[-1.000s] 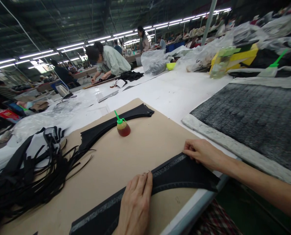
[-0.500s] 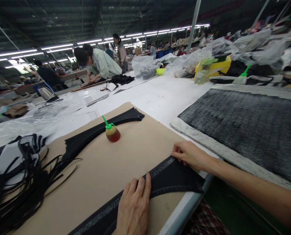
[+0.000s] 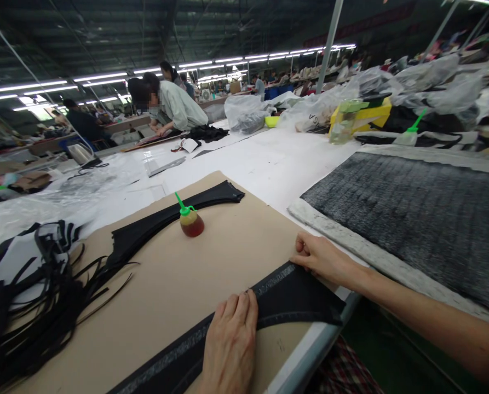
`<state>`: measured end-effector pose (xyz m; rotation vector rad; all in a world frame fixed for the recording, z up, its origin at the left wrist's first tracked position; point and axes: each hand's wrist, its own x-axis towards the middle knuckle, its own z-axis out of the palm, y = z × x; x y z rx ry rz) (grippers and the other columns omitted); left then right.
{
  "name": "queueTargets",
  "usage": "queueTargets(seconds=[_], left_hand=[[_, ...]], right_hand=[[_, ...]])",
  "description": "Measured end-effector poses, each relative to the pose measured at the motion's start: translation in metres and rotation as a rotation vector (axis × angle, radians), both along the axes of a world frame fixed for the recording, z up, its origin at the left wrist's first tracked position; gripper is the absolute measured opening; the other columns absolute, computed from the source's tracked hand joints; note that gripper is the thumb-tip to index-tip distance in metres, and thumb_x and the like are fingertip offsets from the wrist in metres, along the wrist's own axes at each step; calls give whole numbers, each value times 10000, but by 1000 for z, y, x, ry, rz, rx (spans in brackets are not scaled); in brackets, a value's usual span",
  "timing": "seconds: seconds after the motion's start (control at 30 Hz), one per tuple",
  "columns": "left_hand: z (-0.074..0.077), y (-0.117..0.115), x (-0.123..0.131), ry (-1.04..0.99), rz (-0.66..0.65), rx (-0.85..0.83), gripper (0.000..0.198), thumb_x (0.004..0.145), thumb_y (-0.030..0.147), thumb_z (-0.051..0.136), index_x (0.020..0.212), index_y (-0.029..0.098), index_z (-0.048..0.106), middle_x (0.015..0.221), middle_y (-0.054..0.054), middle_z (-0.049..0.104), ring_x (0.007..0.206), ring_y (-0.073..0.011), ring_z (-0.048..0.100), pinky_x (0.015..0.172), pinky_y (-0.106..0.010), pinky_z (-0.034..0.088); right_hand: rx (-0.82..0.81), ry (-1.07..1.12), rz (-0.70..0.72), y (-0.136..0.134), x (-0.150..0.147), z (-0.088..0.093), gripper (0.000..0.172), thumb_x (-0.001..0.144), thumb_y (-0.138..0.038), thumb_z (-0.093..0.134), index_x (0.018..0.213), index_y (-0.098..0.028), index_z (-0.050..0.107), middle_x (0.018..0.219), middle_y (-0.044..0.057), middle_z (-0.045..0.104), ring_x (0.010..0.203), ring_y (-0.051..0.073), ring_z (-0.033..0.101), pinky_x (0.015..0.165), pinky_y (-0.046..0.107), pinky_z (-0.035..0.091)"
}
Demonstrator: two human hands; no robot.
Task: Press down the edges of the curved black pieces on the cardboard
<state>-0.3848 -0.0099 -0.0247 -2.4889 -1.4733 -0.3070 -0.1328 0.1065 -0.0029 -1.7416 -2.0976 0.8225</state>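
A long, curved black fabric piece (image 3: 293,295) lies along the near edge of a tan board, with a greyish, shiny band running down its upper edge. My left hand (image 3: 231,342) rests flat on its middle, fingers together and stretched out. At the piece's upper corner is my right hand (image 3: 320,257), fingers curled, one fingertip touching the fabric; whether anything is inside the curl is hidden. Beyond them, a squeeze bottle (image 3: 192,223) with a green spout and amber liquid stands upright. Behind it lies a stack of similar black pieces (image 3: 166,219).
The tan board (image 3: 145,323) covers the near table. Loose black strips (image 3: 42,306) are heaped at left. A dark, streaked panel (image 3: 412,213) lies at right, near a yellow container (image 3: 369,121) and plastic bags (image 3: 244,113). A co-worker (image 3: 178,106) leans over the far table.
My right hand's curled fingers have lifted slightly from the fabric corner, leaving a fingertip on it. My left hand remains flat on the piece. The view has shifted slightly.
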Motion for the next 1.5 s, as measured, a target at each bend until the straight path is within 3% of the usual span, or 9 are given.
queueTargets(seconds=[0.1, 0.2, 0.3, 0.47, 0.6, 0.87, 1.03, 1.13, 1.5], left_hand=[[6, 1, 3, 3, 6, -5, 509, 770, -10, 429, 1254, 83, 555, 1112, -86, 664, 948, -226, 610, 828, -342, 508], [7, -2, 5, -38, 17, 54, 497, 771, -22, 406, 1232, 74, 566, 1098, -93, 672, 950, -225, 619, 825, -336, 513], [-2, -15, 5, -130, 70, 152, 511, 764, -41, 368, 1216, 81, 574, 1131, -109, 660, 1014, -230, 601, 877, -341, 490], [-23, -46, 8, -256, 265, 183, 577, 716, -51, 357, 1226, 114, 569, 1193, -113, 630, 1096, -262, 556, 922, -394, 457], [-30, -54, 11, -286, 355, 167, 538, 747, -35, 371, 1221, 118, 574, 1166, -118, 634, 1082, -270, 559, 906, -415, 479], [-17, -58, 5, -278, 351, 84, 537, 785, 0, 410, 1295, 119, 527, 1222, -130, 602, 1134, -272, 539, 913, -386, 519], [-10, -58, -13, -399, 467, 70, 525, 798, -3, 361, 1289, 95, 516, 1225, -149, 589, 1153, -285, 520, 959, -449, 494], [-6, -56, -26, -330, 464, 52, 552, 767, -38, 361, 1271, 94, 542, 1200, -123, 620, 1127, -263, 546, 960, -413, 500], [3, -55, -35, -257, 468, 14, 444, 812, 28, 468, 1235, 101, 583, 1127, -97, 655, 1049, -259, 590, 946, -380, 515]], right_hand=[[142, 7, 57, -11, -8, 10, 74, 916, -241, 494, 975, -200, 512, 716, -8, 615, 662, 163, 570, 620, 267, 393], [300, 105, 382, -30, -27, 20, 182, 985, -194, 387, 1017, -205, 566, 953, 50, 609, 867, 181, 571, 792, 307, 424], [343, 140, 638, -44, -47, 22, 200, 982, -147, 405, 997, -199, 597, 1015, 64, 577, 941, 200, 533, 847, 333, 424], [356, 122, 695, -43, -73, 14, 139, 949, -110, 499, 1014, -187, 594, 1036, 58, 566, 960, 205, 517, 864, 350, 425], [381, 35, 786, -37, -95, 13, 125, 926, -107, 539, 1004, -173, 609, 986, 62, 576, 920, 219, 516, 832, 372, 432], [421, 18, 921, -39, -127, 15, 195, 926, -86, 510, 1038, -182, 637, 947, 59, 583, 877, 206, 513, 802, 356, 425], [393, 51, 960, -45, -133, 8, 292, 928, -46, 451, 1138, -166, 614, 972, 74, 587, 898, 209, 517, 831, 356, 442], [403, 1, 971, -48, -134, 4, 284, 901, -28, 460, 1101, -160, 614, 972, 76, 584, 889, 217, 512, 829, 372, 450], [633, 21, 1003, -47, -129, -12, 453, 803, 11, 402, 1184, -135, 599, 985, 101, 607, 856, 229, 535, 807, 391, 488]])
